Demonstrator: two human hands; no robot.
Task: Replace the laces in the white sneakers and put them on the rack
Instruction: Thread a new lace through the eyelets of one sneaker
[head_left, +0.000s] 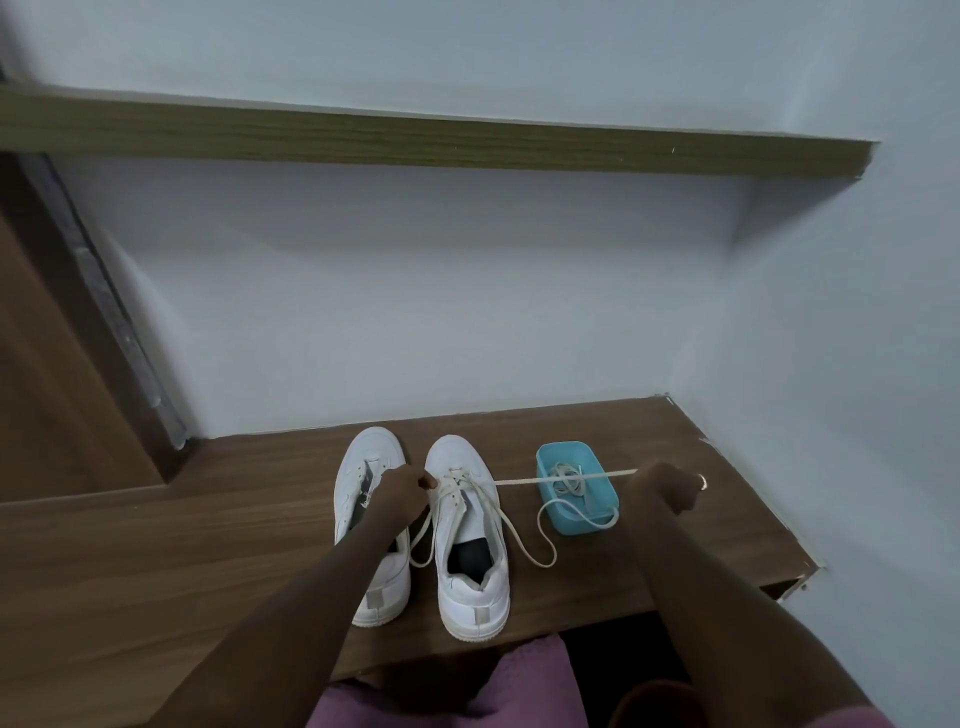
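Fingers (428, 482): those of the left hand (402, 486) are closed in a pinch at the front eyelets of the laced sneaker (457, 457), which stands just left of the blue tub (582, 525).
Right hand (665, 491): a fist curled round the lace (540, 479), just right of the tub.
Lace: taut from the eyelets across the top of the tub; a slack loop lies on the worktop (208, 545) in front of the tub.
Other sneaker (371, 447): further left of the tub, beside the first, apparently without a lace.
In the tub: a greyish bundle of lace (569, 483).
Step, as I judge it: drawing the lace through an eyelet; in or out I cannot tell.
Doing it well: pin the shoe with the pinch, pull level and slowly, lift the strand clear of the tub rim, and watch that the loop doesn't snag its corner.
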